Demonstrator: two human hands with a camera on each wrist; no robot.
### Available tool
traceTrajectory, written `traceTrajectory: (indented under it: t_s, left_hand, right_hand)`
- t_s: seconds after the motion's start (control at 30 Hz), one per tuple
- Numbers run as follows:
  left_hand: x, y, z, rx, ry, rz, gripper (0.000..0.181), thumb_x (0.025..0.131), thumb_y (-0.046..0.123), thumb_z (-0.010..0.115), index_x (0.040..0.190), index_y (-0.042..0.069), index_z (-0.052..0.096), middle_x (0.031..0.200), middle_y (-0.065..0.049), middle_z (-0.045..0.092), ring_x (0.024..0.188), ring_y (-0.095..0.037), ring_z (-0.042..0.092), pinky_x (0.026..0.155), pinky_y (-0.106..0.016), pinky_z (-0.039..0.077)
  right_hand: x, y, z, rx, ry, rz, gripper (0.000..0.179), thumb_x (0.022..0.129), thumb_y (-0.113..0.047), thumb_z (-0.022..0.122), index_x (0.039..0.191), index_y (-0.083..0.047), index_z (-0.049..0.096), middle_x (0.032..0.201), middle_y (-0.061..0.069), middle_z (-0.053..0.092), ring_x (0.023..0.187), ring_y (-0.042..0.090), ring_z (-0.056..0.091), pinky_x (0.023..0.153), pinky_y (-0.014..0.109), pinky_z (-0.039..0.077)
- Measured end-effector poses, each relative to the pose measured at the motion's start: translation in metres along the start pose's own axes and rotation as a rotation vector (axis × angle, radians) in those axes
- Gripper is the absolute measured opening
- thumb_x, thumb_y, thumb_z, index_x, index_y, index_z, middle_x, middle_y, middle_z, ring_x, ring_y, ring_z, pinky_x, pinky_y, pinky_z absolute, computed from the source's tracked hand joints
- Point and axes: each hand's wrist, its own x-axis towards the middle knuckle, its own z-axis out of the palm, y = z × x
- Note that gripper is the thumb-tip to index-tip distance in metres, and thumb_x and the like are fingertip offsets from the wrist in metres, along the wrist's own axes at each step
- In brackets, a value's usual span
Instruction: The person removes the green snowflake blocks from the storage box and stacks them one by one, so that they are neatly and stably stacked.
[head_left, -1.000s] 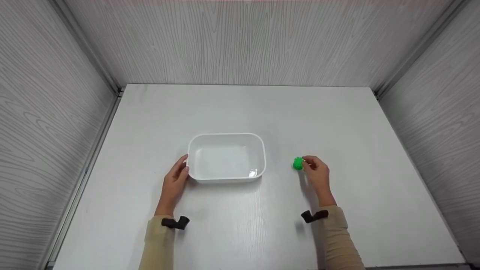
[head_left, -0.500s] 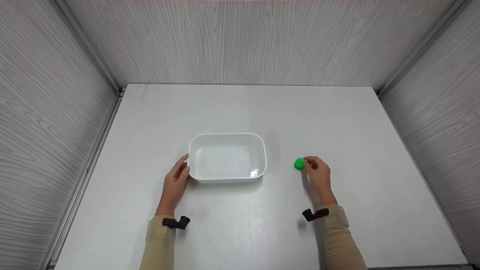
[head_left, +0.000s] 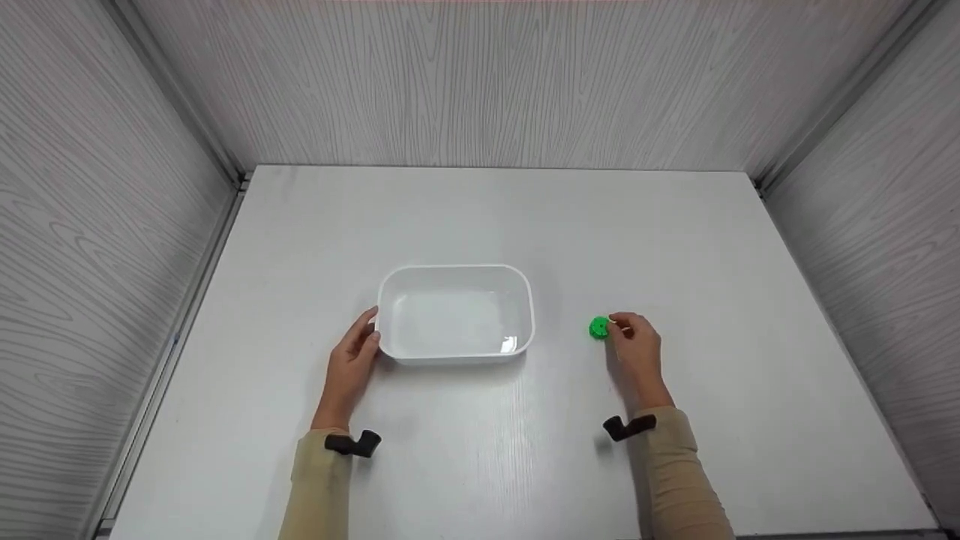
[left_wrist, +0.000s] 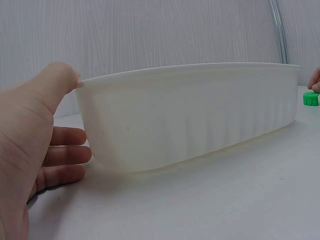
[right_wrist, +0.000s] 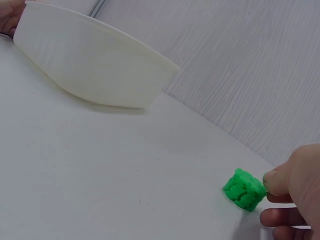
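A white rectangular tub with rounded corners stands upright on the table, its inside bare. My left hand holds its left end; in the left wrist view the thumb lies at the rim corner and the lower fingers meet the outer wall. To the right of the tub, my right hand pinches a small bright green piece between thumb and fingers. The piece is round with a knobbly side, seen also in the right wrist view. Its exact kind, and whether it touches the table, I cannot tell.
The white table surrounds the tub and both hands. Pale wood-grain panels rise behind the table and on both sides. A dark camera mount sits on the left wrist, another mount on the right.
The green piece has turned in my right fingers, so that its round face now shows more toward the head camera. The left hand and the tub keep their places.
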Motion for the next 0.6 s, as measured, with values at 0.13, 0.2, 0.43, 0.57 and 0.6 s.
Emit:
traceTrajectory:
  t_s: [0.13, 0.2, 0.43, 0.57, 0.6]
  left_hand:
    - [-0.002, 0.005, 0.002, 0.014, 0.006, 0.009, 0.042, 0.095, 0.033, 0.052, 0.137, 0.033, 0.047, 0.119, -0.009, 0.059, 0.101, -0.021, 0.056, 0.081, -0.024, 0.045]
    - [-0.004, 0.014, 0.002, 0.000, -0.004, 0.011, 0.042, 0.096, 0.030, 0.052, 0.137, 0.028, 0.047, 0.120, -0.012, 0.058, 0.102, -0.024, 0.056, 0.081, -0.024, 0.045]
    - [-0.007, 0.029, 0.000, -0.013, -0.019, 0.028, 0.043, 0.097, 0.023, 0.052, 0.139, 0.018, 0.046, 0.119, -0.018, 0.057, 0.103, -0.031, 0.055, 0.079, -0.023, 0.046]
    - [-0.008, 0.029, 0.000, -0.003, -0.023, 0.032, 0.044, 0.097, 0.022, 0.051, 0.140, 0.016, 0.044, 0.120, -0.019, 0.057, 0.104, -0.033, 0.055, 0.080, -0.022, 0.046]
    - [-0.008, 0.029, 0.000, -0.002, -0.022, 0.033, 0.044, 0.097, 0.022, 0.051, 0.140, 0.016, 0.045, 0.120, -0.019, 0.057, 0.105, -0.032, 0.055, 0.080, -0.022, 0.046]
  right_hand:
    - [-0.001, 0.002, 0.001, 0.000, 0.003, -0.009, 0.018, 0.091, -0.011, 0.059, 0.106, -0.002, 0.065, 0.097, 0.012, 0.056, 0.083, 0.024, 0.052, 0.072, 0.035, 0.043]
    - [-0.002, 0.001, 0.001, 0.002, -0.006, -0.014, 0.021, 0.091, -0.014, 0.060, 0.108, -0.002, 0.064, 0.100, 0.011, 0.054, 0.083, 0.023, 0.050, 0.071, 0.034, 0.042]
    - [-0.003, -0.002, 0.002, -0.039, -0.126, -0.037, 0.046, 0.087, -0.024, 0.067, 0.125, -0.002, 0.053, 0.119, 0.011, 0.045, 0.088, 0.023, 0.047, 0.074, 0.035, 0.042]
    - [-0.001, -0.001, 0.003, -0.071, -0.195, 0.007, 0.054, 0.086, -0.024, 0.068, 0.131, -0.003, 0.047, 0.124, 0.012, 0.041, 0.100, 0.027, 0.047, 0.085, 0.040, 0.042]
    - [-0.001, -0.001, 0.004, -0.076, -0.211, 0.020, 0.055, 0.086, -0.024, 0.067, 0.132, -0.003, 0.046, 0.124, 0.013, 0.040, 0.103, 0.028, 0.046, 0.087, 0.041, 0.041]
